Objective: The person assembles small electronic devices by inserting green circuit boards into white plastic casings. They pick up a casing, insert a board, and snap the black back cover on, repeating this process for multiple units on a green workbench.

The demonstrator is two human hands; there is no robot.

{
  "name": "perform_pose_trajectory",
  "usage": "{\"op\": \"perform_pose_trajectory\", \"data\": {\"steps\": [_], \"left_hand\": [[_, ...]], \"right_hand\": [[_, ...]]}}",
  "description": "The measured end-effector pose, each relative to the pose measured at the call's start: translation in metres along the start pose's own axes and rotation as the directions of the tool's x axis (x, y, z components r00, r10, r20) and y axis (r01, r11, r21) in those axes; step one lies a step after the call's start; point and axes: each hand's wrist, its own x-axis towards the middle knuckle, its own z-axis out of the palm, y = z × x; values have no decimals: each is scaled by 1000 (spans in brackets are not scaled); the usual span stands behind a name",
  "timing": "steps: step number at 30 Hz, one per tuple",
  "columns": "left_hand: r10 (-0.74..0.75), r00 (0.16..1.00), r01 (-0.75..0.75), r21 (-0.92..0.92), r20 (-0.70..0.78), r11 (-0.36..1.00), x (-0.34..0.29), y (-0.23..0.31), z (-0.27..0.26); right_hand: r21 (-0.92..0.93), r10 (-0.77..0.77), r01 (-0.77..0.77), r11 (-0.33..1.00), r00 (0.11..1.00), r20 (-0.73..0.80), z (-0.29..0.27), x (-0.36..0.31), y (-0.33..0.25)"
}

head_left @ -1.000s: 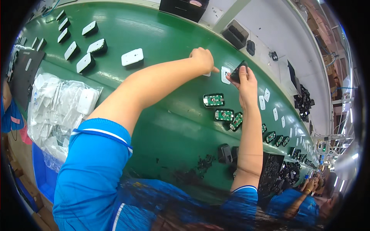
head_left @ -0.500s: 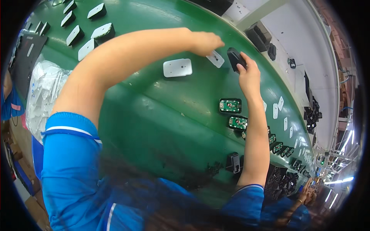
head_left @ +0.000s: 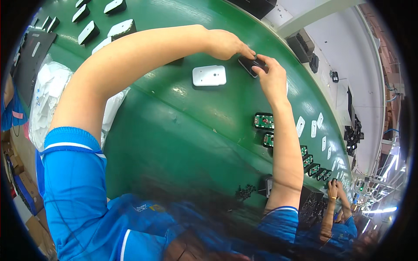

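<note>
Both my hands meet at a black plastic case (head_left: 248, 66) low over the far side of the green table (head_left: 174, 126). My right hand (head_left: 273, 79) grips its right side between thumb and fingers. My left hand (head_left: 227, 45) reaches across from the left, its fingers closed at the case's far edge. What lies beneath the case is hidden. Left of it, a white plastic cover (head_left: 209, 75) with small holes rests flat. Near my right forearm stand black housings with green circuit boards (head_left: 264, 121), partly covered by the arm.
White-topped black cases (head_left: 89, 32) stand at the far left, near a clear plastic bag (head_left: 54, 87) of white parts. White plates (head_left: 314, 128) and more board housings line the right. A co-worker's hands (head_left: 335, 191) work at the far right. Black bins (head_left: 300, 45) sit beyond the table edge.
My right hand has brought the black case left and tilted it over, where the white plate lay; that plate is now out of sight. My left fingers have moved right onto the case.
</note>
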Motion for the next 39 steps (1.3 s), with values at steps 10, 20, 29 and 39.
{"op": "perform_pose_trajectory", "data": {"steps": [10, 20, 29, 39], "left_hand": [[-11, 1000, 11, 6, 29, 1000, 2, -1, 2], [-51, 993, 43, 70, 102, 997, 2, 4, -3], [-4, 992, -17, 165, 122, 986, 26, 19, -11], [-137, 990, 139, 95, -29, 986, 76, -13, -3]], "right_hand": [[-23, -104, 104, 994, 995, 8, 6, -2, 6], [-83, -182, 179, 980, 983, -29, 17, -7, 14], [-37, 85, -80, 996, 982, 167, -4, 17, 15], [-83, 124, -119, 989, 990, 66, -31, 24, 42]]}}
